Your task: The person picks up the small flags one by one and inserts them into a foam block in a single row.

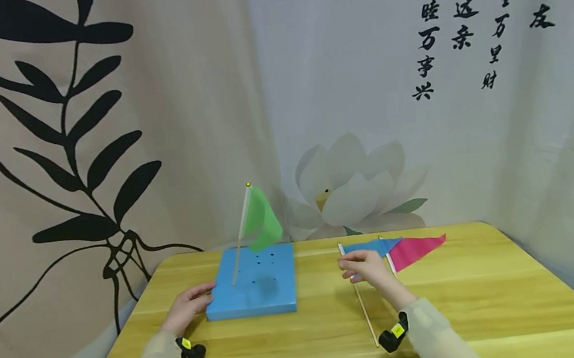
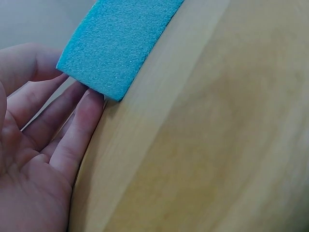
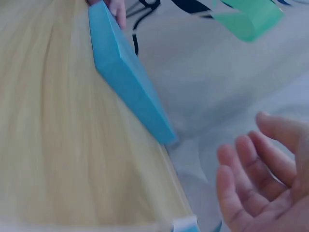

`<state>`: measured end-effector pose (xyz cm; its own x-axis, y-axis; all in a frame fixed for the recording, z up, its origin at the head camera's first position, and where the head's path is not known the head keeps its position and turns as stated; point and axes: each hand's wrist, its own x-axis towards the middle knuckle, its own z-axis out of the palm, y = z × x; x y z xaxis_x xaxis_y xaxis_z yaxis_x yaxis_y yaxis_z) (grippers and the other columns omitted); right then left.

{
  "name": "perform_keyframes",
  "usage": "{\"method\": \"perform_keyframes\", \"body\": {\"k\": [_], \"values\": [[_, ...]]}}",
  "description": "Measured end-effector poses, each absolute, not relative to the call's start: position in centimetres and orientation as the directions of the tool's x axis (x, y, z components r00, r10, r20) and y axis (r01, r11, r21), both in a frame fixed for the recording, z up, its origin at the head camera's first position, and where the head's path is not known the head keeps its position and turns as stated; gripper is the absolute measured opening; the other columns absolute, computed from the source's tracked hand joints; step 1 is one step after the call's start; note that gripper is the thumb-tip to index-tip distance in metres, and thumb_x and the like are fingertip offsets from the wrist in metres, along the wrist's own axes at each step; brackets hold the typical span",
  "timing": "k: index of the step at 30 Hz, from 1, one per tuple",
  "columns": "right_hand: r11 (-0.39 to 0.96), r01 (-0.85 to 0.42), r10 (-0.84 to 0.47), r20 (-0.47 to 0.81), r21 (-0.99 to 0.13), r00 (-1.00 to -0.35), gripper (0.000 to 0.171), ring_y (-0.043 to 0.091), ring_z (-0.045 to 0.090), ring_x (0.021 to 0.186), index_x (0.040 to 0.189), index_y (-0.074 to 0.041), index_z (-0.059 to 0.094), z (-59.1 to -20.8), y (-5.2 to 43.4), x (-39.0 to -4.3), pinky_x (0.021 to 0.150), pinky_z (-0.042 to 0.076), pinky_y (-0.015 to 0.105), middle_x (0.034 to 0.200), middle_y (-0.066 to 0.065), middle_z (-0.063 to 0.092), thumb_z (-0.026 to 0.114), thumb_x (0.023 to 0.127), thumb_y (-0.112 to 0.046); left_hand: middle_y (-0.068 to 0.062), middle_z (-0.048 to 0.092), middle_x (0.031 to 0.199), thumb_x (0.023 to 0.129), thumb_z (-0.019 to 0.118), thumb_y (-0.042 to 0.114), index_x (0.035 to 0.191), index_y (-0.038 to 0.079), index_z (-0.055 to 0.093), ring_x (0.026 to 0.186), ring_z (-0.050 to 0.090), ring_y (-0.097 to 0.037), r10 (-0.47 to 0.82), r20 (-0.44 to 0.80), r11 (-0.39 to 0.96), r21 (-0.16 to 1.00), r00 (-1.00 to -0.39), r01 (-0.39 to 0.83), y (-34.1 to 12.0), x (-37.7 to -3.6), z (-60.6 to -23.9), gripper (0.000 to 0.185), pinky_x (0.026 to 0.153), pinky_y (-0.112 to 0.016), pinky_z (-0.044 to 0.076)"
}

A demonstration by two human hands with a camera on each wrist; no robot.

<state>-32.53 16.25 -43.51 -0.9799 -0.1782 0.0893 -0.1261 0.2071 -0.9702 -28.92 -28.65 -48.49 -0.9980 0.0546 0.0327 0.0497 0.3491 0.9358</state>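
A blue foam board [image 1: 278,289] with small holes lies at the back of the table, a green flag [image 1: 265,220] standing tilted in its left part. My left hand [image 1: 190,305] touches the board's left side; in the left wrist view its fingertips [image 2: 91,104] meet the foam near a corner. My right hand [image 1: 363,268] is over a blue triangular flag [image 1: 374,246] on a thin wooden stick, partly covering it. In the right wrist view, thumb and fingers are loosely bent and apart, with nothing between them. A pink triangular flag [image 1: 417,251] lies just beyond.
The wooden table [image 1: 518,294] ends right behind the board and flags. Past that edge hangs a curtain [image 1: 206,123] printed with dark leaves, a lotus and writing. Black wrist cameras sit on both sleeves, the right one [image 1: 392,337] beside the lower end of the blue flag's stick.
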Motion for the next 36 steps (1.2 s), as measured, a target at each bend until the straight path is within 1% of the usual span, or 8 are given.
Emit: {"method": "perform_keyframes", "body": {"k": [4,8,13,18,22,27,32,36], "values": [[0.263,-0.095,-0.189,0.046,-0.960,-0.981,0.034,0.031,0.069,0.085,0.113,0.008,0.067,-44.4,18.2,-32.4,0.075,0.058,0.043,0.104,0.019,0.069,0.068,0.092,-0.018,-0.022,0.043,0.145,0.098,0.059,0.022,0.142,0.003,0.048,0.122,0.052,-0.035,0.061,0.032,0.350,0.935,-0.998,0.052,-28.7,-29.0,-48.4,0.049,0.100,-0.048,0.044],[0.309,-0.044,-0.191,-0.017,-0.950,-0.981,0.030,0.032,0.069,0.082,0.109,0.010,0.067,-45.2,19.3,-32.5,0.071,0.059,0.041,0.097,0.016,0.069,0.068,0.091,-0.014,-0.023,0.042,0.146,0.099,0.058,0.022,0.143,0.001,0.047,0.122,0.052,-0.034,0.067,0.030,0.349,0.936,-0.997,0.052,-28.6,-28.9,-48.5,0.050,0.099,-0.046,0.045],[0.340,0.003,-0.184,-0.070,-0.940,-0.980,0.027,0.023,0.067,0.072,0.104,0.008,0.069,-46.0,19.6,-32.5,0.063,0.058,0.036,0.087,0.012,0.069,0.071,0.088,-0.014,-0.023,0.042,0.146,0.099,0.058,0.023,0.143,0.000,0.047,0.120,0.054,-0.031,0.075,0.039,0.367,0.928,-0.996,0.064,-28.9,-28.7,-48.3,0.051,0.097,-0.042,0.047],[0.334,0.034,-0.190,-0.103,-0.942,-0.976,0.028,0.017,0.064,0.065,0.103,0.008,0.070,-47.0,19.8,-32.4,0.058,0.058,0.034,0.077,0.008,0.068,0.072,0.087,-0.015,-0.023,0.042,0.146,0.099,0.057,0.024,0.143,0.000,0.046,0.121,0.053,-0.033,0.071,0.038,0.385,0.921,-0.997,0.062,-29.3,-28.7,-48.2,0.051,0.099,-0.047,0.045],[0.351,0.061,-0.148,-0.119,-0.934,-0.982,0.025,0.015,0.062,0.061,0.098,0.007,0.071,-47.6,20.2,-32.3,0.054,0.057,0.033,0.072,0.007,0.066,0.073,0.084,-0.014,-0.022,0.043,0.145,0.099,0.059,0.024,0.143,0.001,0.047,0.120,0.053,-0.034,0.086,0.033,0.372,0.926,-0.996,0.063,-28.9,-29.0,-48.4,0.051,0.098,-0.047,0.046],[0.445,0.044,-0.140,-0.118,-0.894,-0.983,0.021,0.013,0.052,0.052,0.084,0.001,0.072,-47.9,19.8,-32.6,0.046,0.052,0.028,0.062,0.003,0.055,0.078,0.081,-0.019,-0.021,0.047,0.142,0.097,0.061,0.024,0.140,0.002,0.051,0.112,0.058,-0.028,0.055,0.024,0.370,0.928,-0.998,0.043,-28.5,-29.1,-48.3,0.049,0.091,-0.041,0.049],[0.548,-0.035,-0.174,-0.074,-0.836,-0.982,0.028,0.011,0.044,0.044,0.067,-0.005,0.064,-47.9,19.1,-32.8,0.040,0.044,0.022,0.051,0.000,0.045,0.080,0.079,-0.024,-0.020,0.049,0.141,0.097,0.061,0.025,0.139,0.003,0.052,0.111,0.059,-0.026,0.036,0.018,0.375,0.927,-0.999,0.030,-28.7,-29.1,-48.3,0.049,0.091,-0.040,0.049],[0.593,-0.053,-0.152,-0.047,-0.803,-0.987,0.036,0.011,0.044,0.041,0.057,-0.011,0.055,-47.6,18.8,-32.5,0.039,0.045,0.023,0.048,-0.002,0.044,0.083,0.076,-0.023,-0.020,0.048,0.141,0.097,0.061,0.026,0.139,0.004,0.053,0.113,0.058,-0.026,0.042,0.020,0.378,0.925,-0.999,0.035,-28.8,-29.1,-48.5,0.049,0.093,-0.041,0.049]]}}
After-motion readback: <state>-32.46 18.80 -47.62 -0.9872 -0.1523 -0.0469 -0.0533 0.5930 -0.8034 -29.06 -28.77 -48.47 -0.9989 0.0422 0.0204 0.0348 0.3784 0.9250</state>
